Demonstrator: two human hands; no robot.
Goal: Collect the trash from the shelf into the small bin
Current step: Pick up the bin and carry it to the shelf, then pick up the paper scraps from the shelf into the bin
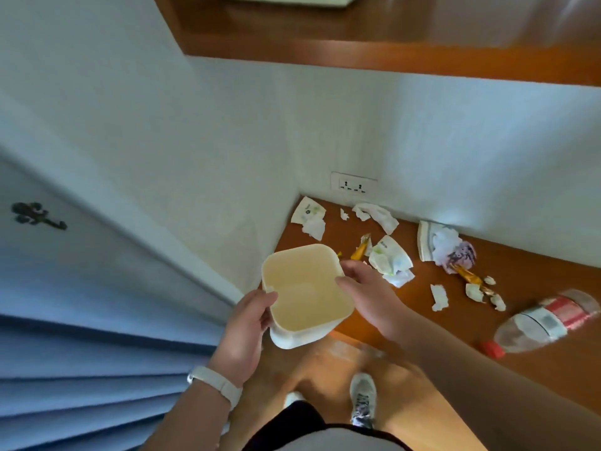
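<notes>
A small cream bin [302,297] is held in both hands at the left end of a wooden shelf [406,310], its open mouth turned up toward the camera. The left hand [250,323] is curled round the near rim, with the thumb laid over the edge. The right hand [361,288] is closed on the right-hand rim, thumb inside and fingers outside. The trash is seen scattered on the shelf, from just beside the bin out to the right: torn white paper scraps [379,214], a crumpled printed wrapper [392,257], an orange wrapper [361,247], a purple-printed wad [455,252], and a plastic bottle [546,320] with a red cap, laid on its side. A wall socket [353,184] is set above the shelf's back corner.
</notes>
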